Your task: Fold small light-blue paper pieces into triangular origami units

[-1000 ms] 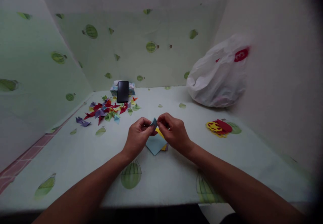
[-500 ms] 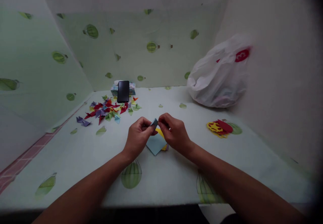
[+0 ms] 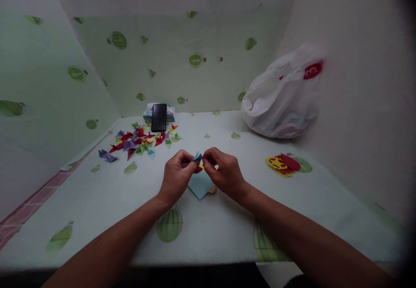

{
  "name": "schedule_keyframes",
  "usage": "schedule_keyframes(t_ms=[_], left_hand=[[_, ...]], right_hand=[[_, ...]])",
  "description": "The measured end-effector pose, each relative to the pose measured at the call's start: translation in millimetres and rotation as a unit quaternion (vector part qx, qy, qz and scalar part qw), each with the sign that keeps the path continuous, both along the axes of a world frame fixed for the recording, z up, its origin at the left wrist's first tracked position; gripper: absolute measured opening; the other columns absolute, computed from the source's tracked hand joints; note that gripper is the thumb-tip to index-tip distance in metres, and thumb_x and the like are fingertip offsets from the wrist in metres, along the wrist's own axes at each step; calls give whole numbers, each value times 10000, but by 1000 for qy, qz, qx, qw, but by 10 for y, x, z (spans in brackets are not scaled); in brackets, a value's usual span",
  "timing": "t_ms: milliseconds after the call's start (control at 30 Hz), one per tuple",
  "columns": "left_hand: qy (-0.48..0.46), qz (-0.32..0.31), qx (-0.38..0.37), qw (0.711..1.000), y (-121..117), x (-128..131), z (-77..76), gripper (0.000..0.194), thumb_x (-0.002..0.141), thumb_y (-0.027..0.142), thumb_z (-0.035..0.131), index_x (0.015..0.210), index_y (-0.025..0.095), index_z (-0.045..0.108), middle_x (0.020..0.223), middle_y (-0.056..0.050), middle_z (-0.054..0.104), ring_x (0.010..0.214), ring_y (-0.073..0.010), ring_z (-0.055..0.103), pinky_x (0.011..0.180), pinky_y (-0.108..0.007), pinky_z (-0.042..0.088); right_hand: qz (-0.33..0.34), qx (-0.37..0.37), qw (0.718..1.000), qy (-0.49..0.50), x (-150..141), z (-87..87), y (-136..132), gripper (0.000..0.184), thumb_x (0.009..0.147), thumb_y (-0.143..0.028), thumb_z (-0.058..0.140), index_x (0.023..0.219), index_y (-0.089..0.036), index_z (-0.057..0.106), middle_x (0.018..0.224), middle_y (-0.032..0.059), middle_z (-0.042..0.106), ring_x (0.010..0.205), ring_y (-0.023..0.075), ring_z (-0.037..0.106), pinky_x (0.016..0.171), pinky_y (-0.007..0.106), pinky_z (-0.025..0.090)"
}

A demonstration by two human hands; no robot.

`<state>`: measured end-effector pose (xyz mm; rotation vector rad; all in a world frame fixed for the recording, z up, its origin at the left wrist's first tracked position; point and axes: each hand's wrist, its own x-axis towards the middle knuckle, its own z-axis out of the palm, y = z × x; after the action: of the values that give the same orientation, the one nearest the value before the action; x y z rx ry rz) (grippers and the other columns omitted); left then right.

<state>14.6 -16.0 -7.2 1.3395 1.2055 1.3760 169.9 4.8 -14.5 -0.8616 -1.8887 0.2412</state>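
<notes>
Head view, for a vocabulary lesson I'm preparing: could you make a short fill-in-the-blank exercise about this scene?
1. The small folded paper piece in the left hand is ____.
2. The pile of colourful folded-paper figures lies nearer the ____ hand.
3. The bulging white plastic bag bears a ____ printed mark.
4. Under the flat light-blue paper sheet, purple and ____ sheets show.

Missing words: blue; left; red; yellow.

Perhaps a red "3" (image 3: 313, 70) on white bag (image 3: 279, 101)
</notes>
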Motion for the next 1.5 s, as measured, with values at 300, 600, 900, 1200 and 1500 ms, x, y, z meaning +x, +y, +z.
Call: schedule_keyframes(t_ms=[300,600,900,1200,1500], left_hand=[[-106,-67,-9,992,-3,-5,-1,215,756,244,743,883,162,590,842,14,647,754,-128,696,776,-288,592],[-114,-79,-22,990,0,-8,-15,214,857,355,682,915,168,595,854,-2,662,783,-146,698,817,-325,583],[-97,-64,4,993,-10,4,6,222,838,344,712,890,160,601,855,-7,663,799,-147,698,851,-331,574],[-23,-46,24,998,-8,-18,-7,240,830,381,715,869,170,607,833,-5,631,817,-157,650,840,-336,564],[-32,-57,17,998,-20,7,8,242,845,375,696,828,159,588,798,8,606,776,-142,657,822,-337,591]], right_hand=[[12,48,999,23,-1,46,26,162,874,-67,516,778,-198,518,780,29,558,694,149,534,623,264,429],[59,58,996,40,12,51,55,174,883,-34,503,831,-197,532,912,69,602,820,170,585,684,278,476],[13,15,999,44,6,55,-12,134,912,-122,550,802,-195,576,738,13,582,670,144,542,627,275,432],[27,-43,997,54,-25,24,-24,64,888,-144,580,846,-191,595,783,25,638,674,142,575,624,270,445],[25,-26,999,39,-12,40,-20,94,889,-118,534,834,-190,562,795,28,590,678,141,535,619,270,413]])
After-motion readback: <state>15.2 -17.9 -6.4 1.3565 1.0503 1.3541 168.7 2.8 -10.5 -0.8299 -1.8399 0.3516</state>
